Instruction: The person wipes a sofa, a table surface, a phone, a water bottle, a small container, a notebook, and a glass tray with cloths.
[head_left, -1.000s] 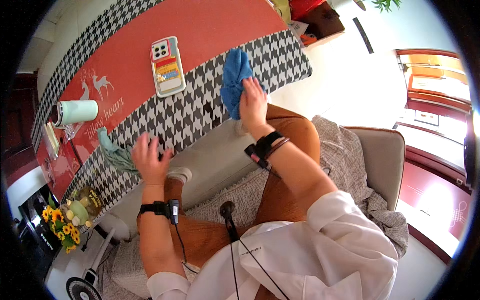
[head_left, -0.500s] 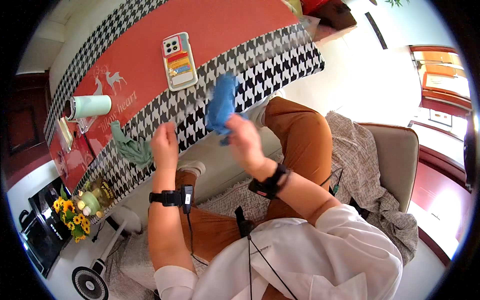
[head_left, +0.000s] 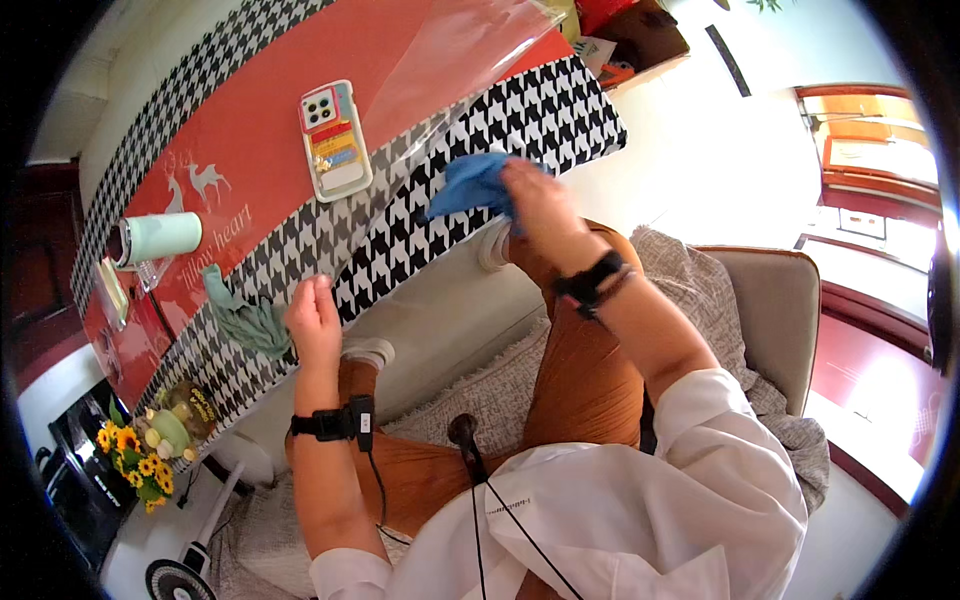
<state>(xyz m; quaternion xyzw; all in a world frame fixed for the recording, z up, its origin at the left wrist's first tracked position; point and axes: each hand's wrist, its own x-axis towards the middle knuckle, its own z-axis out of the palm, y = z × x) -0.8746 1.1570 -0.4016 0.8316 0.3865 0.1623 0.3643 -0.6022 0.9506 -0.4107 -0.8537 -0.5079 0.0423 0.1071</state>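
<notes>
In my right hand (head_left: pixel 540 200) is a crumpled blue cloth (head_left: pixel 470 187), pressed against the black-and-white houndstooth border of the table (head_left: pixel 545 110) near its edge. My left hand (head_left: pixel 315 318) is closed at the table's front edge, its fingers drawn together at the rim of a clear plastic sheet (head_left: pixel 440 50). That sheet is lifted and folded back over the red tabletop, leaving the right part of the border uncovered. Beside my left hand lies a crumpled green cloth (head_left: pixel 243 318). A phone in a colourful case (head_left: pixel 335 142) rests on the sheet, back upward.
A mint-green tumbler (head_left: pixel 165 238) lies on its side at the left. Sunflowers (head_left: pixel 135 460) and small ornaments (head_left: pixel 172 428) stand by the near left corner. An open box (head_left: pixel 640 45) sits beyond the far right end. My knee and a chair (head_left: pixel 770 310) are at the right.
My right hand has moved right and farther away, taking the blue cloth along the border. The clear sheet is folded back more visibly. The left hand has shifted slightly with the view.
</notes>
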